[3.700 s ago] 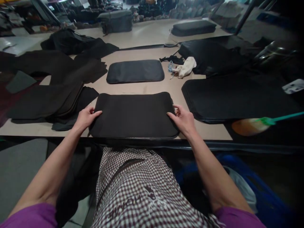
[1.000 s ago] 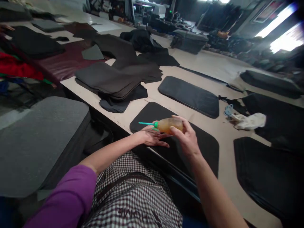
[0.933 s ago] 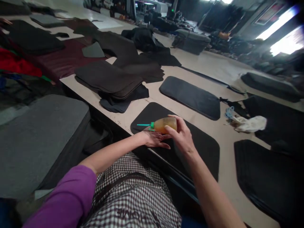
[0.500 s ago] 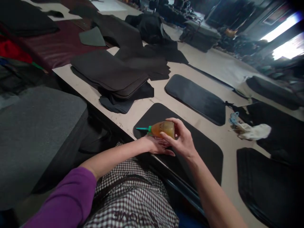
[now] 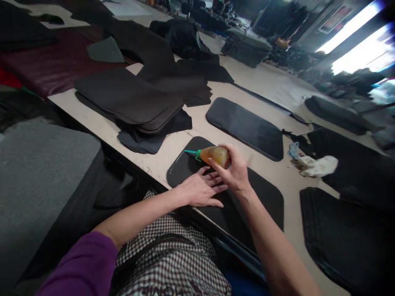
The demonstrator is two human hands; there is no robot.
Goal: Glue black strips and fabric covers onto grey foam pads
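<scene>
My right hand point(image 5: 236, 168) is closed round a squeeze bottle point(image 5: 216, 156) of amber liquid, tipped on its side. The bottle's green nozzle point(image 5: 193, 153) points left, over the far left part of a black rounded panel point(image 5: 265, 193). A thin shiny line runs along the panel's left edge. My left hand point(image 5: 203, 189) lies flat on the same panel, fingers spread, just below the bottle and holding nothing.
A stack of dark panels point(image 5: 129, 96) lies to the left on the pale table point(image 5: 197, 127). Behind is a padded black panel point(image 5: 245, 127). To the right are a white cloth point(image 5: 321, 165) and more black pieces point(image 5: 342, 234). A grey block point(image 5: 46, 160) stands at left.
The bottle has moved up and its nozzle now sits farther from the panel's left corner. My left hand has come into fuller view with its fingers spread. The whole view has shifted slightly.
</scene>
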